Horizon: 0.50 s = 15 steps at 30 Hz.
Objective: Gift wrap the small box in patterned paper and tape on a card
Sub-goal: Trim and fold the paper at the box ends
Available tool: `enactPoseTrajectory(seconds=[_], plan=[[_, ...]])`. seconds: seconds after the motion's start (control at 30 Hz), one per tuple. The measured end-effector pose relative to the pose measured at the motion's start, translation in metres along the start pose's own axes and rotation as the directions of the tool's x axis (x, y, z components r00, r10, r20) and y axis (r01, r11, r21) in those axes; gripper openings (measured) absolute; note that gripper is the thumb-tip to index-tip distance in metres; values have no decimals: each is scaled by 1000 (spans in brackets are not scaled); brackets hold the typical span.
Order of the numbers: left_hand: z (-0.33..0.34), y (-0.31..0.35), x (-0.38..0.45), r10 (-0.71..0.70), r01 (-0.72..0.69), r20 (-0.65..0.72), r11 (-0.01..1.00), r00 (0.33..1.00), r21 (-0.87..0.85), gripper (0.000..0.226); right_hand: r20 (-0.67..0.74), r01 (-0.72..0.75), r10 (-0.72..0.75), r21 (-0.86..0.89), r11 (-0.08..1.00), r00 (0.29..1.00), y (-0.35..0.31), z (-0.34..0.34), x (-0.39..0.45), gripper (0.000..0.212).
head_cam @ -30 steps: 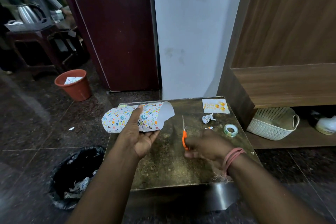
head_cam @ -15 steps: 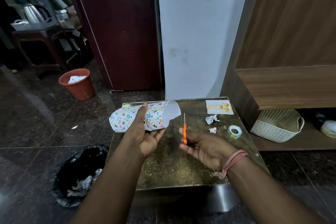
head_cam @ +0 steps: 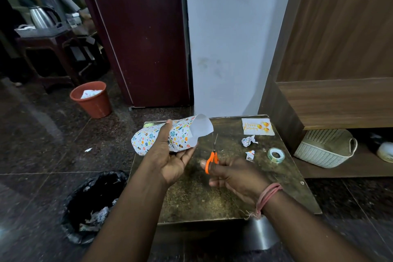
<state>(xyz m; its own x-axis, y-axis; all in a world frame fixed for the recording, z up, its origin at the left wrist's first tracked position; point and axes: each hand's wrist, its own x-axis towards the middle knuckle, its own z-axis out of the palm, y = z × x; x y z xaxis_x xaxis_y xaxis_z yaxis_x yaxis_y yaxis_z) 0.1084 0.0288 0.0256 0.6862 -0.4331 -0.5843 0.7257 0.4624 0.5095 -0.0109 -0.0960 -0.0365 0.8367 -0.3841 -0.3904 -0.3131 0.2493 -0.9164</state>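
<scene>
- Nearest the camera, two bare forearms reach over the table (head_cam: 212, 202), a low slab with a worn, speckled brown top and a dull metal front edge; a pink thread band (head_cam: 268, 196) circles the right wrist, with frayed ends hanging loose
- Right hand (head_cam: 236, 175) curls round the orange plastic handles of the scissors (head_cam: 212, 156); the thin steel blades point away, and whether they are parted is hard to tell
- Left hand (head_cam: 170, 153) cradles the patterned paper (head_cam: 161, 138) from below, thumb laid over the top; the sheet bulges in a soft tube printed with small coloured shapes, its plain white inner side curling open at the right end
- Small box cannot be seen; whether it sits inside the paper is not clear
- Right of the scissors lie two crumpled paper scraps (head_cam: 248, 141) and a clear, glossy tape roll (head_cam: 276, 155)
- At the table's far right corner the card (head_cam: 257, 126) lies flat, pale with gold lettering and balloons
- On the floor to the left, a bin lined with a black bag (head_cam: 93, 204) holds crumpled paper
- Beyond, a woven white basket (head_cam: 325, 149) on a low wooden shelf, cut partly by the shelf above, and a terracotta bucket (head_cam: 91, 100) on the dark stone floor
</scene>
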Motion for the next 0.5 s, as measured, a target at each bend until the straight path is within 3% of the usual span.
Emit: enactPoseTrajectory(seconds=[0.13,0.5], plan=[[1,0,-1,-41,40,25,999,999,34,56,-68,74,-86,-153,985,994,-8,-3,-3,43],[1,-5,-4,-79,76,50,995,996,72,58,-44,77,-82,-106,991,996,-15,-6,-4,26]])
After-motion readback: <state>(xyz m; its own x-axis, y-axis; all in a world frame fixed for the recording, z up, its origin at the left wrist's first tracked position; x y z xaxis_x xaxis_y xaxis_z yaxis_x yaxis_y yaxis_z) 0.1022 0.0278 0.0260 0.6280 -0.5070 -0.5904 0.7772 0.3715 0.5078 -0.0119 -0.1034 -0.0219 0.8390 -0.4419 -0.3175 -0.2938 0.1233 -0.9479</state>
